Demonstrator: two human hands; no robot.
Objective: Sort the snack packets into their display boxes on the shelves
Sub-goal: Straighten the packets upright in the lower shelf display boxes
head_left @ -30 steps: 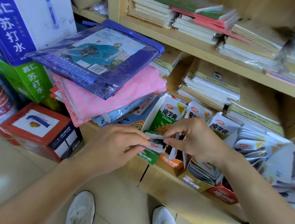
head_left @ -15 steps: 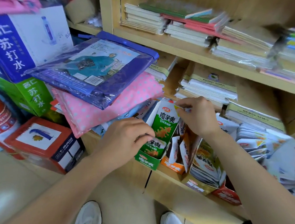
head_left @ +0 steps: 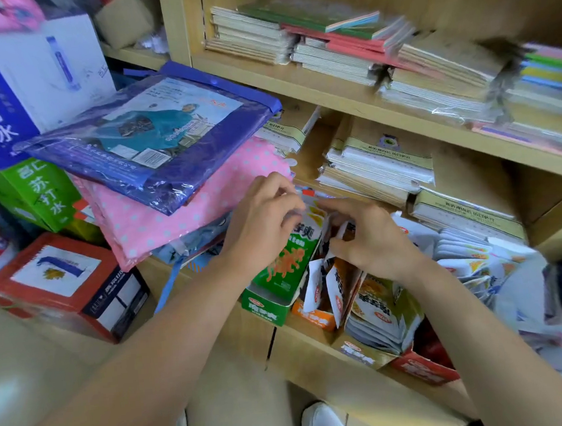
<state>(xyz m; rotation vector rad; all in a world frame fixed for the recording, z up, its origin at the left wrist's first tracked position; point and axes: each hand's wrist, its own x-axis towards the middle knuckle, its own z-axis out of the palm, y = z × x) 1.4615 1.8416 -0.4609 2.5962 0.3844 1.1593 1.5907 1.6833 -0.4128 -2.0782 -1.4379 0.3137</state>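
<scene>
Lower shelf (head_left: 315,362), centre to right of frame, holds four display boxes in a row.
- Green display box (head_left: 267,307), leftmost: its lid flap (head_left: 287,256) stands upright, and the contents behind it cannot be seen.
- Orange display box (head_left: 316,320), next to the right: white-and-orange packets (head_left: 316,284) stand on end in it.
- Gold display box (head_left: 360,353): holds a leaning stack of packets (head_left: 380,319).
- Red display box (head_left: 422,368), rightmost: interior is dark and the contents cannot be told.

A heap of loose packets (head_left: 474,260) lies on the same shelf at right of frame, beyond the boxes.

Surroundings: a blue raincoat pack (head_left: 151,139) on a pink dotted pack (head_left: 171,219) overhangs the shelf just left of the green box. Notebook stacks (head_left: 374,167) sit on the shelf above, directly behind the hands. Cartons (head_left: 25,99) and a red box (head_left: 65,282) stand at left of frame. A white shoe (head_left: 322,423) is at bottom centre.

Left hand (head_left: 263,224): fingers curled, gripping the top edge of the green lid flap.

Right hand (head_left: 373,238): above the orange box, with thumb and fingers pinching a white-edged snack packet (head_left: 342,229). The packet is just right of the flap top, between the two hands. Blur hides its print.
</scene>
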